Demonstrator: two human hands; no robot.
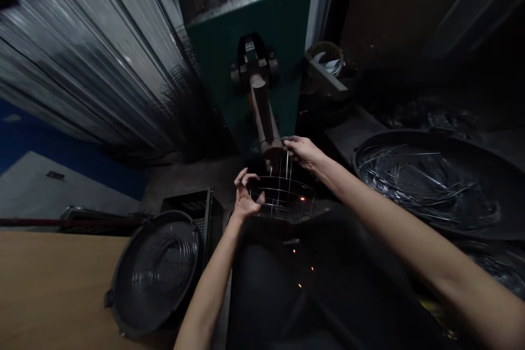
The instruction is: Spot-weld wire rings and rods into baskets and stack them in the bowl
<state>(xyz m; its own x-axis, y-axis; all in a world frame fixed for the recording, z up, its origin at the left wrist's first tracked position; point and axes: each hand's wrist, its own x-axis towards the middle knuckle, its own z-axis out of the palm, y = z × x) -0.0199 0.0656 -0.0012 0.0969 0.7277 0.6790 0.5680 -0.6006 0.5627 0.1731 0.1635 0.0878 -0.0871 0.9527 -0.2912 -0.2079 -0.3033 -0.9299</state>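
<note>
Two hands (248,202) (302,151), one wire frame (279,192), one green machine (254,19), one crate (216,210)

The forearms (389,221) are bare down to the hands (246,203), the clothing (270,279) dark and softly creased.

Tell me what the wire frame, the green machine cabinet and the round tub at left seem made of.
Wire frame: probably bare steel; thin rods show bright metallic glints.
Green machine cabinet: likely painted sheet metal; flat, evenly coloured face.
Round tub: perhaps black plastic; smooth, dull, thick-rimmed, though dim light leaves it open.
</note>
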